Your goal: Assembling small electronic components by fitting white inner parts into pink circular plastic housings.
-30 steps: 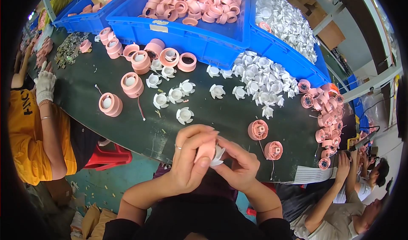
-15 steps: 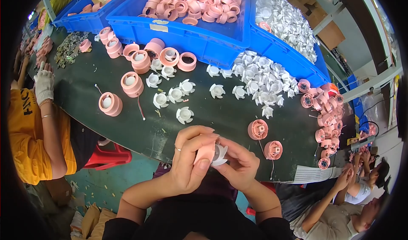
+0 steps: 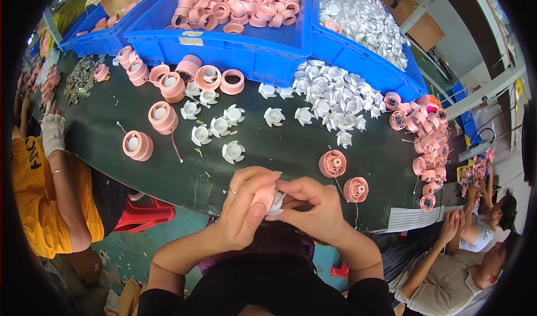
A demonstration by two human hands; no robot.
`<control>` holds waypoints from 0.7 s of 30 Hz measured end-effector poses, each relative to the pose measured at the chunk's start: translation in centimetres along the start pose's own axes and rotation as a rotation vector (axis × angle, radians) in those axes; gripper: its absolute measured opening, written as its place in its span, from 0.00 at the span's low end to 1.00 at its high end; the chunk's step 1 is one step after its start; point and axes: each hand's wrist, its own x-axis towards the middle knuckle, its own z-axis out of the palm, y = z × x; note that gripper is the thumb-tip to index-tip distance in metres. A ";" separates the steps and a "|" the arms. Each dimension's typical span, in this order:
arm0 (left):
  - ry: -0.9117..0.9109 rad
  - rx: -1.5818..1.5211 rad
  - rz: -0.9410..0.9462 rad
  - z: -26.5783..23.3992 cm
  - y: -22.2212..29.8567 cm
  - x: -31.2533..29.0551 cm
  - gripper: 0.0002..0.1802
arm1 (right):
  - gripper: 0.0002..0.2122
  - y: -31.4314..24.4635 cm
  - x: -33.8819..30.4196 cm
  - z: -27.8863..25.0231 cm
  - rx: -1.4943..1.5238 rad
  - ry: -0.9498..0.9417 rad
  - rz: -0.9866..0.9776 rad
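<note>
Just past the table's near edge, my left hand (image 3: pixel 242 208) is closed around a pink round housing (image 3: pixel 263 196). The fingers and thumb of my right hand (image 3: pixel 315 208) pinch a white fan impeller (image 3: pixel 276 204) against the housing's open right side. Part of the impeller sits within the housing; how deep it goes is hidden by my fingers. Beyond my hands lies a loose white impeller (image 3: pixel 232 152). Right of them, two pink housings (image 3: pixel 356 189) with wires rest open side up.
A blue bin (image 3: pixel 224 48) of pink rings and another blue bin (image 3: pixel 363 54) of white impellers stand at the back. Impellers are heaped (image 3: pixel 330 95) before them. Pink assemblies (image 3: pixel 428 142) pile up at the right. Co-workers sit on both sides; one gloved hand (image 3: pixel 53 130) rests at the left.
The impeller has moved further into the pink housing, and less of it shows. My right hand's fingers have shifted closer around it. The whole view has shifted slightly.
</note>
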 end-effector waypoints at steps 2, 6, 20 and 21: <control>0.040 -0.103 -0.041 0.0 -0.1 -0.3 0.22 | 0.18 -1.1 0.9 -0.5 0.000 -0.088 0.059; 0.048 -0.427 -0.241 0.8 0.2 -0.8 0.25 | 0.20 -0.6 3.0 -2.1 0.110 -0.303 0.045; 0.142 -0.917 -0.560 1.9 -1.1 0.9 0.29 | 0.16 1.4 3.2 -2.1 -0.130 -0.199 0.130; 0.120 -0.893 -0.550 1.7 -1.5 1.2 0.29 | 0.15 1.1 3.4 -3.2 -0.095 -0.174 0.185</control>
